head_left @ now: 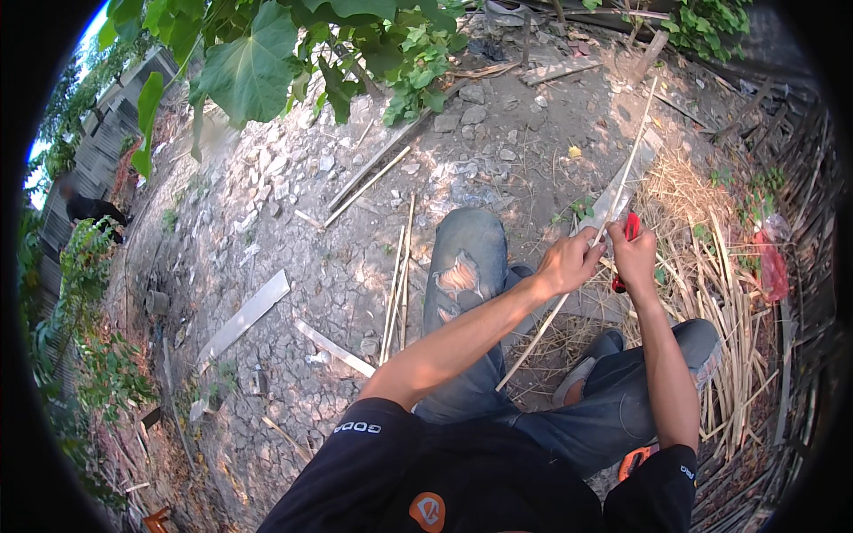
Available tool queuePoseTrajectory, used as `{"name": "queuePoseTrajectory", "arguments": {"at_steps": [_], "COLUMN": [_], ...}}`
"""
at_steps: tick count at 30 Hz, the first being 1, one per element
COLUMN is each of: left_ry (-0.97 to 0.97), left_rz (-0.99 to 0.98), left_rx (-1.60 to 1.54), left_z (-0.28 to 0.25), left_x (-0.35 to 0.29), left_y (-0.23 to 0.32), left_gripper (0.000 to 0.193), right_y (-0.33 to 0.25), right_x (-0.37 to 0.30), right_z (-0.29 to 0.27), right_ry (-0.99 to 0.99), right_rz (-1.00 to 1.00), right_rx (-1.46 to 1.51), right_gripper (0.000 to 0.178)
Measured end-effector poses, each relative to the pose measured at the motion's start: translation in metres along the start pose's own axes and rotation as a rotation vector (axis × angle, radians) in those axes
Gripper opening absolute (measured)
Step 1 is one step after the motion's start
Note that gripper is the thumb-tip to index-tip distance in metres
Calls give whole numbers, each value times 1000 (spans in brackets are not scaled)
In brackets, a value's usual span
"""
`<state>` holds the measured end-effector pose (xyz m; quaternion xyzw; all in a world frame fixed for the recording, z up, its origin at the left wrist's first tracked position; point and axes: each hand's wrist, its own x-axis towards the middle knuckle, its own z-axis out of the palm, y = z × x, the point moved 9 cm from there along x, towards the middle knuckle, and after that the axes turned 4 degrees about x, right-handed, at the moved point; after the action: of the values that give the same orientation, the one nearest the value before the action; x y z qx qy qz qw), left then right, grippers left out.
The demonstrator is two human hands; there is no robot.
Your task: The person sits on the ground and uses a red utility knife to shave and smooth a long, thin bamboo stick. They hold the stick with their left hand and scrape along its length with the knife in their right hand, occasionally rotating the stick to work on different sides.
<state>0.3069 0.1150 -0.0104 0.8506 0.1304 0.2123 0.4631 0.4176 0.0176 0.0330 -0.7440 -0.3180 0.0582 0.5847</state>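
Note:
A long, thin, pale stick (542, 327), seemingly split bamboo, slants from beside my thigh up to the far right. My left hand (569, 264) is closed around its middle. Right beside it, my right hand (634, 256) grips a red-handled tool (632, 226); its working end is hidden by my fingers, so its kind is unclear. The two hands almost touch, with the stick passing between them. Beyond them a flat grey board (636, 169) lies on the ground under the stick's far part.
Straw and split strips (730, 355) lie heaped on the right. Several thin sticks (397, 284) lie left of my knee, with flat slats (249, 315) farther left. Leafy branches (258, 62) hang at the top. Another person (89, 209) is at the far left.

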Motion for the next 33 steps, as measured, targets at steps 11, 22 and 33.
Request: {"name": "queuePoseTrajectory", "arguments": {"at_steps": [11,22,33], "left_ry": [47,-35,-116], "left_rz": [-24,-73,-96], "left_rx": [-283,-490,-583], "left_z": [-1,5,9], "left_x": [3,7,4], "left_y": [-3,-20,-16], "left_gripper": [34,32,39], "right_y": [-16,-20,-2], "right_x": [-9,-28,-16], "right_z": [13,29,20], "right_ry": [-250,-440,-401], "right_rz": [-138,-136,-96], "right_rx": [-181,-255,-303], "right_gripper": [45,43,41]}}
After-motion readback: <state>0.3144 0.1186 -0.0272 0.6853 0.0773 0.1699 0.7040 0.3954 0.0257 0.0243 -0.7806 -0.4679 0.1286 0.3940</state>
